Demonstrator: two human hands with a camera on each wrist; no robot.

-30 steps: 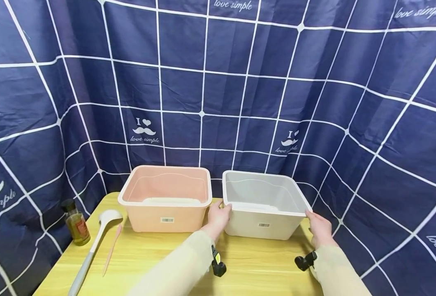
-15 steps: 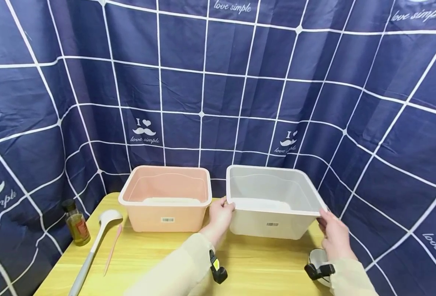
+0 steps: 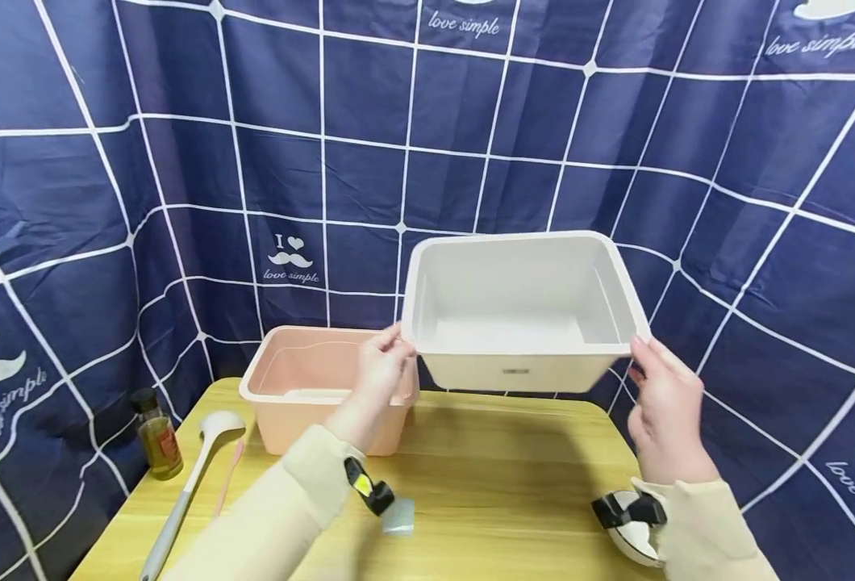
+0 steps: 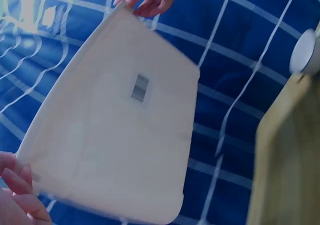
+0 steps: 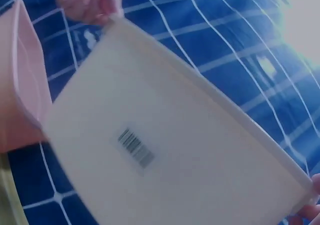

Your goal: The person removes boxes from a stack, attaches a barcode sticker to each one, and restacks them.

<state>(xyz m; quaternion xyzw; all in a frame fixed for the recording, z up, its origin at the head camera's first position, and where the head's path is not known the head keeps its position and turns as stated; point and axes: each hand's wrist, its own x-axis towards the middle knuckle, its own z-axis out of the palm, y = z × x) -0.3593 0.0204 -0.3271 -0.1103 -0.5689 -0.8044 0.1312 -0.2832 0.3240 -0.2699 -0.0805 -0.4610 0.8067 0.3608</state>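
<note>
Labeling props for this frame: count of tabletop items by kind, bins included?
Bins: 2, white bin held up by both hands, pink bin on the table
Bottles: 1, oil bottle
Utensils: 2, ladle, pink stick
Total: 5

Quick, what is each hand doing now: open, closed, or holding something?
Left hand: grips the left rim of the white bin, lifted off the table.
Right hand: grips the bin's right rim.

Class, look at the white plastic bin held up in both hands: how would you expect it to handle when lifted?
The white bin probably feels light: it looks empty, and the left hand and right hand hold it only at the rim. It seems stiff, keeping its boxy shape unsupported. Smooth plastic might slip.
</note>
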